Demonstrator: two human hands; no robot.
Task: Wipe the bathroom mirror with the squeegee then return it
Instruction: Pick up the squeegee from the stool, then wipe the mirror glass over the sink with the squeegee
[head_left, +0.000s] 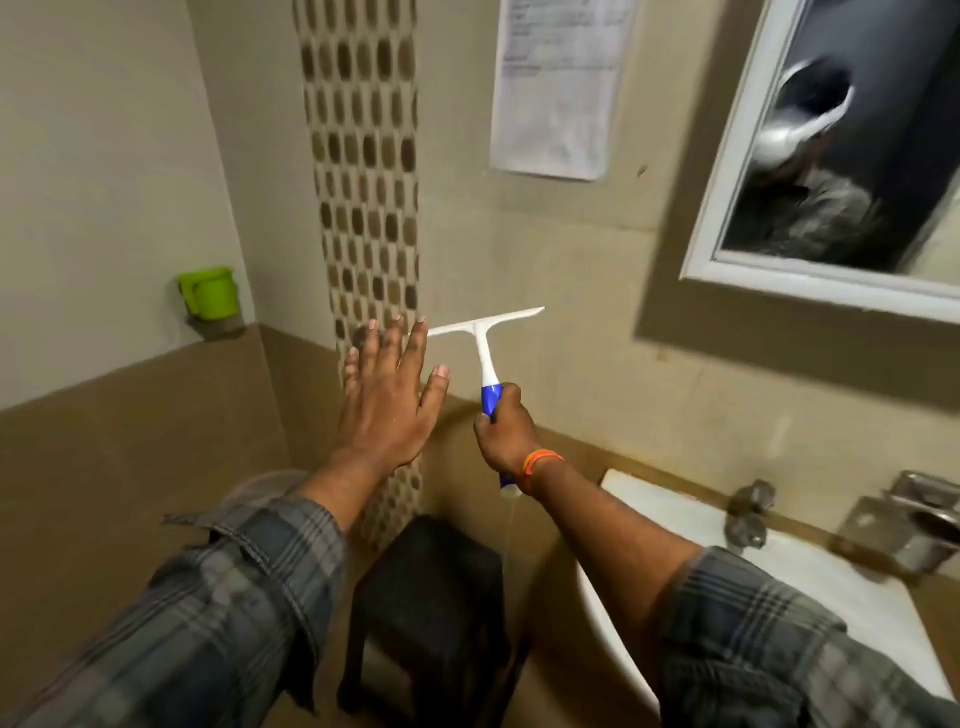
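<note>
A white squeegee (485, 332) with a blue grip is held upright in front of the tiled wall, its blade on top and roughly level. My right hand (504, 428) is shut around the blue grip. My left hand (387, 397) is spread flat with fingers apart, just left of the squeegee, its fingertips overlapping the blade's left end. The white-framed mirror (852, 156) hangs at the upper right, well away from the blade. The image is blurred by motion.
A white sink (810, 582) with a metal tap (748, 512) is at the lower right. A dark stool (431, 597) stands below my hands. A green mug (208, 291) sits on the left ledge. A paper sheet (556, 88) is stuck on the wall.
</note>
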